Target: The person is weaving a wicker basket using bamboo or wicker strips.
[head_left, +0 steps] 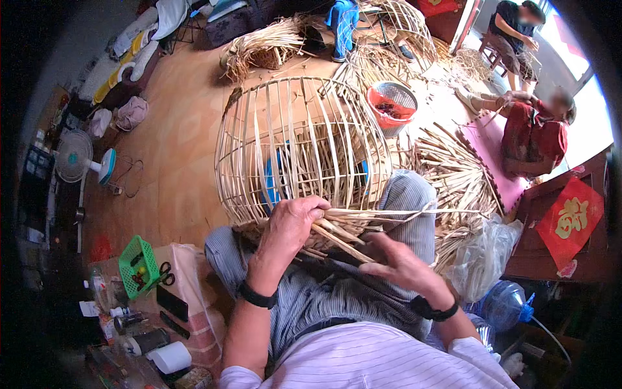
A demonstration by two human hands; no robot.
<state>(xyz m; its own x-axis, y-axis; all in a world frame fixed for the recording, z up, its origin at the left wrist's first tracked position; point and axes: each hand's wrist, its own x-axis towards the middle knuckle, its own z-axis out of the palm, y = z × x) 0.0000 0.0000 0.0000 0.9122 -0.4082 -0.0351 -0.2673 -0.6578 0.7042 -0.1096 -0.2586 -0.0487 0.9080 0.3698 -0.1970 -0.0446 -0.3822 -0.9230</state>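
A large rounded openwork frame [257, 133] of thin ribs and hoops, partly wound with pale dried plant strips, stands before my knees. At its near edge, my left hand [290, 223] is closed with thumb and fingers pinching a bunch of dried strips [338, 235]. Loose ends of the bunch fan out to the right, one long strip reaching well past my right knee. My right hand [403, 262] is beside these ends, thumb and fingers apart. No strip is plainly gripped in it. The far fingers of my left hand are hidden.
A pile of dried strips [450, 175] lies to my right, near a clear plastic bag [484, 259]. Beyond stands a red-lined bucket [392, 110]. On my left are a green basket [138, 266], scissors [166, 273] and a phone [172, 303]. Other people sit at the far right.
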